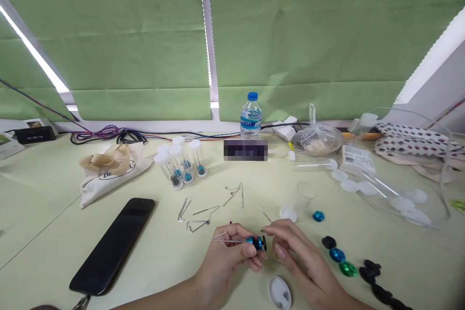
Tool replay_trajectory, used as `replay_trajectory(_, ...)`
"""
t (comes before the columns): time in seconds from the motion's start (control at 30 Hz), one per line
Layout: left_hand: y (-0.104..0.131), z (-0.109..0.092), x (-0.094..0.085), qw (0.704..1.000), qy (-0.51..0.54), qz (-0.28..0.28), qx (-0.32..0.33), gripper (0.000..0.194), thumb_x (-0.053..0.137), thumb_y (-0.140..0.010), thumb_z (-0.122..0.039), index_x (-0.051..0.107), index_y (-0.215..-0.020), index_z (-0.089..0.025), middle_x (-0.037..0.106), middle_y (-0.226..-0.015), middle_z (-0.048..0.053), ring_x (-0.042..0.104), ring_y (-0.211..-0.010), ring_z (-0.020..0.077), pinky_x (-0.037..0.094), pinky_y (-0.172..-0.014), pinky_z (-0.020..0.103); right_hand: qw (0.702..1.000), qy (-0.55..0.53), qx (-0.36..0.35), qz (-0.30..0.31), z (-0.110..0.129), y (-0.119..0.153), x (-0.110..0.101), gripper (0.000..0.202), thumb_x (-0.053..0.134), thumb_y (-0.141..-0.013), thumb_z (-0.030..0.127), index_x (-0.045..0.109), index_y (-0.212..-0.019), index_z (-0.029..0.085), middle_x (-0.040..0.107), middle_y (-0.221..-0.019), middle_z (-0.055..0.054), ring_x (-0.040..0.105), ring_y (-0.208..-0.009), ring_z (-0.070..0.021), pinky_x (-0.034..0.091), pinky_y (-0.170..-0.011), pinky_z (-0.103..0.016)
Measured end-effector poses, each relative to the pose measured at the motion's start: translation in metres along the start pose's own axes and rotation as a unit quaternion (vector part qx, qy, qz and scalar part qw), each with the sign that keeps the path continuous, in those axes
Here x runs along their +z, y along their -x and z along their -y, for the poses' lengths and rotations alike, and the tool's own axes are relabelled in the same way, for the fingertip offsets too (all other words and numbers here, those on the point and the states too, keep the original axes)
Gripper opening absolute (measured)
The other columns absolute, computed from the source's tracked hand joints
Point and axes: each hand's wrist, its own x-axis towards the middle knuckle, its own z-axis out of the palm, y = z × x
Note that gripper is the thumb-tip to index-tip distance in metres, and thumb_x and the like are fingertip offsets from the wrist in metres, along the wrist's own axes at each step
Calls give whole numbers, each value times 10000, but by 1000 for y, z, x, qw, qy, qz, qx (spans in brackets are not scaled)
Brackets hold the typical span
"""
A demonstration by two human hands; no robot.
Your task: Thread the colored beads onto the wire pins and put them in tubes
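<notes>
My left hand (pixel 232 254) pinches a small blue-and-black cylindrical metal part (pixel 257 243) between thumb and fingers. A thin metal rod (pixel 230 240) runs from that part out to the left, across my fingers. Close to the part's right end is my right hand (pixel 303 256), fingers curled. A tiny dark speck shows at its index fingertip; I cannot make out what it is. Just beyond those fingers a thin metal stick (pixel 264 213) is partly hidden. Below, between the hands, a white round cap (pixel 280 293) holds tiny grey bits.
Several bent metal rods (pixel 203 218) lie left of centre. Capped clear tubes (pixel 187 174) stand behind them. A phone (pixel 113 247) lies at left, a cloth bag (pixel 112 174) behind it. Blue, green and black pieces (pixel 337 255) line the right. A water bottle (pixel 250 118) stands at the back.
</notes>
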Motion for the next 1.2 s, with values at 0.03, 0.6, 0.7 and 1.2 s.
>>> replay_trajectory(0.03, 0, 0, 0, 1000, 0, 0, 1, 271, 837, -605, -190, 620, -740, -100, 727, -635, 111, 628, -513, 131, 470, -520, 218, 1000, 0, -3, 3, 0, 0, 0, 314, 337, -993, 178, 471, -1246, 309, 499, -1052, -60, 575, -877, -185, 472, -770, -322)
replay_trajectory(0.6, -1, 1, -1, 1000, 7, 2, 4, 270, 842, -595, -190, 630, -735, -98, 726, -637, 113, 632, -511, 136, 475, -519, 223, 1000, 0, -17, -3, 0, -1, -1, 342, 338, -982, 140, 463, -1234, 335, 497, -1048, -48, 566, -898, -183, 469, -766, -313)
replay_trajectory(0.7, -1, 0, -1, 1000, 8, 1, 4, 277, 845, -588, -188, 627, -736, -102, 725, -633, 108, 633, -511, 137, 477, -521, 224, 1000, -6, -13, -4, -2, 0, 0, 331, 331, -988, 154, 462, -1238, 327, 487, -1054, -54, 569, -877, -180, 470, -746, -313)
replay_trajectory(1.2, -1, 0, 0, 1000, 2, 17, -1, 244, 839, -597, -191, 646, -716, -103, 724, -622, 101, 631, -498, 132, 470, -508, 218, 1000, 6, -14, -18, 1, 1, 0, 282, 357, -976, 164, 501, -1187, 282, 540, -1014, -63, 592, -837, -185, 499, -713, -302)
